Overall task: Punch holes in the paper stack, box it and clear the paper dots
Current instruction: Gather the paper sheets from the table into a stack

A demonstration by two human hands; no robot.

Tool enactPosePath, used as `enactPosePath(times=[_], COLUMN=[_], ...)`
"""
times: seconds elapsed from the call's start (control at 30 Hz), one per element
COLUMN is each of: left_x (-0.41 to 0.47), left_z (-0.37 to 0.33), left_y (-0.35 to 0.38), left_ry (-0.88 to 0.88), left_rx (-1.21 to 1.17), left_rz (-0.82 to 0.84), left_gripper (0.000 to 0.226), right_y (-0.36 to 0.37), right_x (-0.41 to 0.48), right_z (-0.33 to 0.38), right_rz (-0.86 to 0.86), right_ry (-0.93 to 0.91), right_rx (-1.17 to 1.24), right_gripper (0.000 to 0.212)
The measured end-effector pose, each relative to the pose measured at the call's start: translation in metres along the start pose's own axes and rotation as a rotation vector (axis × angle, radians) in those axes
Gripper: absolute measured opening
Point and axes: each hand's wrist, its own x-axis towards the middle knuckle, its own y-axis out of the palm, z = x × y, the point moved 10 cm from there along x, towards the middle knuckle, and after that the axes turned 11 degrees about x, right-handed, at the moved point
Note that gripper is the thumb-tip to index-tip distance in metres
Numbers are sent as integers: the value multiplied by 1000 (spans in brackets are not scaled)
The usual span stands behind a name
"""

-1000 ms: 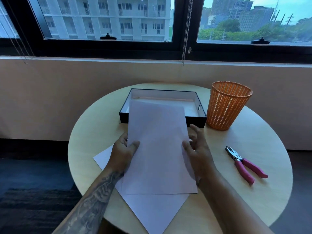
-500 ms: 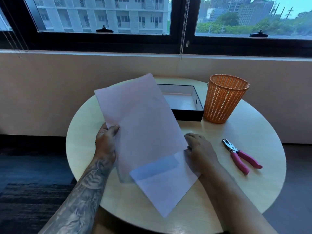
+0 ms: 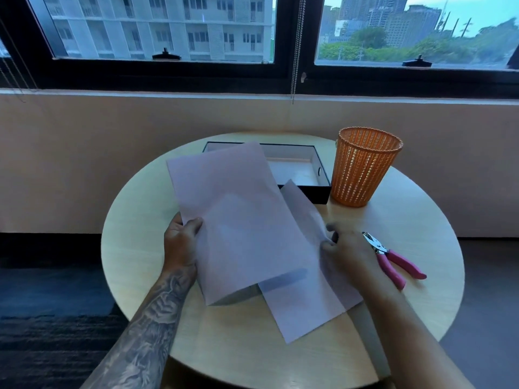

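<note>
My left hand (image 3: 182, 242) grips the left edge of a white paper stack (image 3: 238, 220), held tilted above the round table. My right hand (image 3: 345, 248) pinches the right edge of a second white sheet (image 3: 306, 307) that lies partly under the stack and lifts at its far corner. Behind the papers stands an open black box (image 3: 303, 189) with a white inside; its left half is hidden by the stack. A pink-handled hole punch (image 3: 389, 256) lies on the table just right of my right hand. I see no paper dots.
An orange mesh waste basket (image 3: 365, 167) stands at the box's right end. The round wooden table (image 3: 134, 248) sits against a beige wall under a window. Dark carpet lies below on both sides.
My left hand has kept the stack raised and brought it lower and nearer. My right hand went from resting flat on the lower sheet to pinching and lifting its right edge.
</note>
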Motion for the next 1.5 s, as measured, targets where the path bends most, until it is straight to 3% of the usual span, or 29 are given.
enactPosePath(times=[0.07, 0.17, 0.27, 0.43, 0.63, 0.93, 1.17, 1.27, 1.4, 1.5], left_x=[0, -2, -6, -5, -9, -13, -16, -21, -19, -19], left_z=[-1, -1, -2, 1, 0, -5, -3, -6, -4, -5], left_y=[0, 1, 6, 8, 11, 22, 28, 33, 32, 34], left_ry=[6, 15, 15, 23, 59, 98, 94, 98, 77, 44], left_rx=[31, 60, 91, 178, 296, 400, 326, 264, 237, 169], left_rz=[-1, 29, 62, 86, 69, 117, 193, 227, 234, 272], left_gripper=[26, 17, 25, 20, 19, 24, 17, 25, 18, 23], right_y=[-11, -28, -51, -99, -131, -85, -13, 24, 43, 41], right_x=[4, 2, -5, -17, -27, -18, -16, -21, -19, -17], right_z=[-8, -13, -4, 8, -19, -9, 14, 23, 29, 28], right_rz=[-32, -139, -282, -579, -889, -692, -316, -165, -99, -32], right_ry=[19, 32, -72, -240, -189, -125, -130, -92, -91, -42], right_rx=[73, 268, 427, 555, 948, 1085, 873, 806, 641, 737], right_gripper=[17, 7, 9, 10, 14, 14, 27, 31, 37, 39])
